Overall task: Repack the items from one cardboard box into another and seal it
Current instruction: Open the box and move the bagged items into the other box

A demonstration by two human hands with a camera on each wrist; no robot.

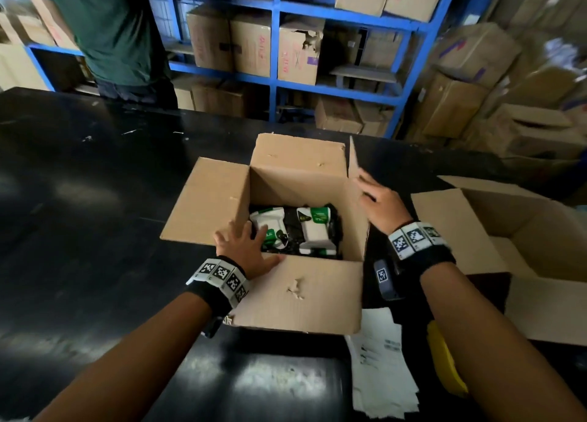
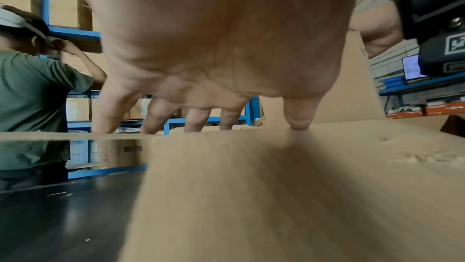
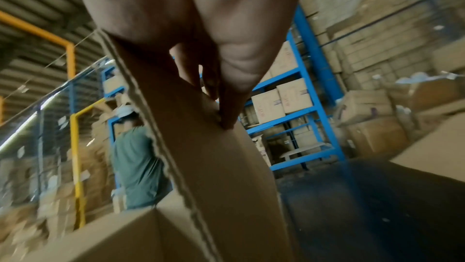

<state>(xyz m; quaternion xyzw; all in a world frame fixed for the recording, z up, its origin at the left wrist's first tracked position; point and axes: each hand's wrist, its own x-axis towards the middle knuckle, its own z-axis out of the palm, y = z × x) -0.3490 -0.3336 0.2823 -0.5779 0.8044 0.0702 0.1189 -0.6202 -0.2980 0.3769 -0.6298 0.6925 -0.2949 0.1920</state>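
Observation:
An open cardboard box (image 1: 298, 291) stands mid-table, with white, green and black packets (image 1: 314, 228) lying at its bottom. My left hand (image 1: 244, 250) rests with spread, straight fingers at the box's near-left corner, touching the near flap (image 2: 276, 186) and the left flap (image 1: 206, 199). My right hand (image 1: 381, 202) lies against the outer face of the right flap (image 1: 352, 158), which stands upright. In the right wrist view its fingers (image 3: 226, 115) lie along that flap (image 3: 214, 167). Neither hand holds a packet. A second open cardboard box (image 1: 454, 228) sits to the right.
Printed papers (image 1: 378, 358) and a yellow object (image 1: 444, 364) lie on the black table (image 1: 95, 199) under my right forearm. A person in a green shirt (image 1: 111, 31) stands beyond the table's far edge. Blue shelves (image 1: 276, 40) full of cartons fill the background.

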